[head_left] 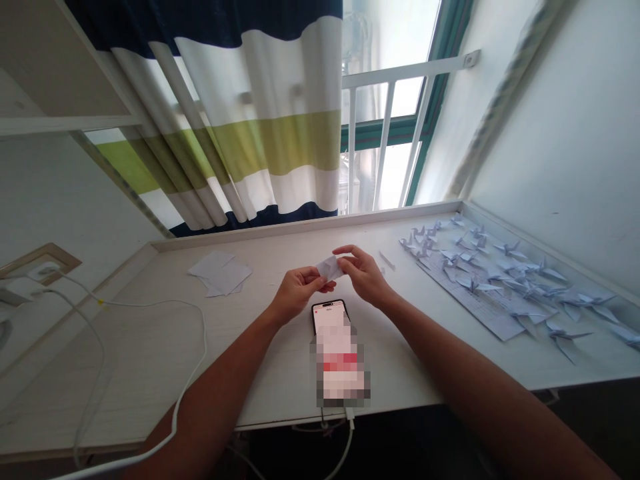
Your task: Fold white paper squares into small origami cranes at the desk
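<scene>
1. Two white plugs (45, 270) are seen at the left wall, with a white cable (150, 303) run across the tabletop.
2. At least three loose sheets (220, 273) are overlapped in one pile.
3. One small folded paper (329, 268), located above the phone, is pinched between the fingertips of the left hand (295, 293) and the right hand (367, 277).
4. One phone (333, 320) is laid face up between the forearms, its screen partly pixelated.
5. One narrow paper strip (387, 260) is seen just beside the right hand.
6. More than a dozen paper cranes (475, 287) are spread at the right, partly over a printed sheet (465, 307); they are too overlapped for an exact count.
7. The white tabletop (280, 380) is edged by a raised rim at the back and sides.
8. Behind it, one striped curtain (290, 140) is hung left of a white railing (385, 127) and a green-framed window (407, 93); the right side is closed by a pale wall (575, 133).
</scene>
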Tool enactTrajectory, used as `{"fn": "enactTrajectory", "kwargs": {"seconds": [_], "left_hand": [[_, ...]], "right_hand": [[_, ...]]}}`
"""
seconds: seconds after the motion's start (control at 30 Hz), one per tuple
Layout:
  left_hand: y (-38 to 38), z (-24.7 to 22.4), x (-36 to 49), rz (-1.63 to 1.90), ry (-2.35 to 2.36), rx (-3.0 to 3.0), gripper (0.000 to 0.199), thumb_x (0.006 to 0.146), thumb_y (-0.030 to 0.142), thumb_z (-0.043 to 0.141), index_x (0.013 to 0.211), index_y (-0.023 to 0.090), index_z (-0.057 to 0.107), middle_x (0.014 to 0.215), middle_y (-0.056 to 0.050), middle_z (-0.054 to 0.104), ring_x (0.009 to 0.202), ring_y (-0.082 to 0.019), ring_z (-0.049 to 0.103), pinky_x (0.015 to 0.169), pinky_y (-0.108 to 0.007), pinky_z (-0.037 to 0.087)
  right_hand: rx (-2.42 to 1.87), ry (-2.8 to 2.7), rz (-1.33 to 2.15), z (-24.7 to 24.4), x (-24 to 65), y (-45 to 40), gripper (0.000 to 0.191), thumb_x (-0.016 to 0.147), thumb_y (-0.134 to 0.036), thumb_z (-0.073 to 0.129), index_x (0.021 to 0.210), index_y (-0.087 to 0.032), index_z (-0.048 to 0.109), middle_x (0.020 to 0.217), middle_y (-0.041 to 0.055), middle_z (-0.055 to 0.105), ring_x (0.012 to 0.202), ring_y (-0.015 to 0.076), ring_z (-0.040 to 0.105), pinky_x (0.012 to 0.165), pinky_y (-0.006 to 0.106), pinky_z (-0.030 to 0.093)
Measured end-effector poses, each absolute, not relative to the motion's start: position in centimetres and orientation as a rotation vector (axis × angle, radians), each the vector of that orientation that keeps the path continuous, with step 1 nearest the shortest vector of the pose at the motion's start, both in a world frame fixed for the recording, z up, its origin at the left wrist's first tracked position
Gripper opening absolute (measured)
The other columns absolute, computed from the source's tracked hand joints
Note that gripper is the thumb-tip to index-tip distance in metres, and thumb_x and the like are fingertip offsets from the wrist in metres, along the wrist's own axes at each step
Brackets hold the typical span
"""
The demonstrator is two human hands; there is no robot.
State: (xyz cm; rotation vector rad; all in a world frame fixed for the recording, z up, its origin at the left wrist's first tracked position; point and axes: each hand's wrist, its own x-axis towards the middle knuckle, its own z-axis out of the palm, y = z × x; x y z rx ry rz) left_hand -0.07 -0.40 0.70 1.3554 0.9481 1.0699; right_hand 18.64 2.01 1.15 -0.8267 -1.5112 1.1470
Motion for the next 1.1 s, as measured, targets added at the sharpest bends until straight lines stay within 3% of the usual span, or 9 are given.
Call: {"fn": "enactTrajectory", "kwargs": {"seconds": [0.13, 0.37, 0.6, 1.1], "left_hand": [[-0.46, 0.95, -0.03, 1.121, 0.974, 1.35, 0.041, 0.078, 0.044, 0.08, 0.101, 0.01, 0.074, 0.093, -0.014, 0.079, 0.082, -0.024, 0.075, 0.085, -0.04, 0.058], [-0.45, 0.7, 0.26, 1.122, 0.97, 1.377, 0.041, 0.078, 0.046, 0.08, 0.098, 0.011, 0.075, 0.088, -0.013, 0.079, 0.081, -0.024, 0.075, 0.078, -0.036, 0.056], [-0.69, 0.77, 0.44, 1.097, 0.996, 1.401, 0.042, 0.077, 0.046, 0.081, 0.099, 0.011, 0.075, 0.091, -0.014, 0.079, 0.085, -0.026, 0.076, 0.078, -0.038, 0.057], [-0.92, 0.88, 0.6, 1.04, 0.945, 1.401, 0.038, 0.079, 0.048, 0.078, 0.09, 0.011, 0.078, 0.082, -0.012, 0.078, 0.077, -0.022, 0.073, 0.077, -0.037, 0.056]], "right_hand": [[-0.804, -1.473, 1.188, 1.09, 18.55, 1.96, 0.026, 0.09, -0.027, 0.059, 0.115, -0.019, 0.06, 0.09, 0.0048, 0.075, 0.082, 0.0192, 0.069, 0.081, 0.04, 0.056], [-0.765, -1.48, 1.276, 0.48, 17.99, 1.89, 0.046, 0.077, -0.035, 0.081, 0.115, -0.019, 0.06, 0.095, 0.0063, 0.076, 0.077, 0.0191, 0.071, 0.076, 0.038, 0.058], [-0.767, -1.415, 1.27, 0.38, 18.0, 1.94, 0.045, 0.076, -0.038, 0.082, 0.112, -0.019, 0.063, 0.088, 0.0057, 0.076, 0.071, 0.0186, 0.07, 0.067, 0.034, 0.057], [-0.715, -1.405, 1.352, 0.77, 17.68, 1.58, 0.043, 0.073, -0.038, 0.084, 0.106, -0.018, 0.066, 0.082, 0.0036, 0.076, 0.071, 0.0174, 0.07, 0.069, 0.032, 0.056]]}}
